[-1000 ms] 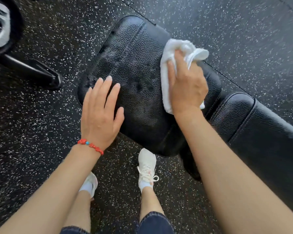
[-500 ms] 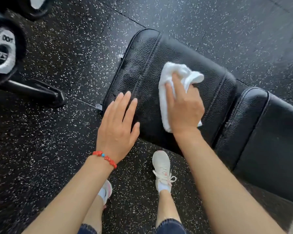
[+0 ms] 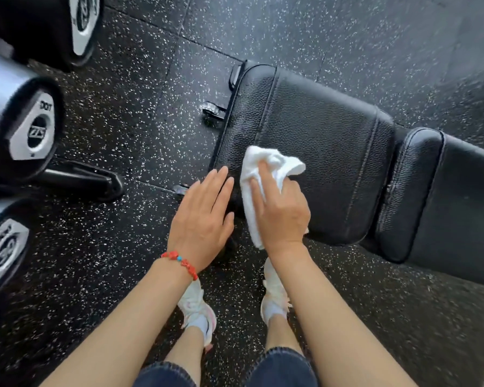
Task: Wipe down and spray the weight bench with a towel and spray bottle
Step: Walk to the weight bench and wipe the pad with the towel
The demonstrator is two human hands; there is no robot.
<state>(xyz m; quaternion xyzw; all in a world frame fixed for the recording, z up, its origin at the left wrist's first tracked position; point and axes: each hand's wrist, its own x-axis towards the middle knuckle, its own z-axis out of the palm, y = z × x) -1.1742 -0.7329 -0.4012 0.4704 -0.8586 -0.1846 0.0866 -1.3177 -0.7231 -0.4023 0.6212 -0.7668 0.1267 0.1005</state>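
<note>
The black pebbled-leather weight bench pad (image 3: 319, 141) is lying across the middle of the view over the black speckled rubber floor (image 3: 347, 37), with a second, narrower black pad section (image 3: 414, 191) butting against its right end. The crumpled white towel (image 3: 266, 169) is sitting on the near-left part of the seat pad, close to its stitched seam.

The right hand (image 3: 280, 213) is pressing down on the towel, its grip loosely curled: the fingers are bunching the cloth, and folds are puffing out beyond the fingertips. The left hand (image 3: 204, 216), wearing a red beaded bracelet (image 3: 180, 261) at the wrist, is lying flat with fingers straight and together, holding nothing; its fingertips are reaching the pad's near-left corner, though contact is probably light and hard to confirm.

Black round-ended dumbbells with silver end caps (image 3: 31, 132) are resting at the left. White lace-up sneakers (image 3: 274, 294) are standing on the floor below the hands.
</note>
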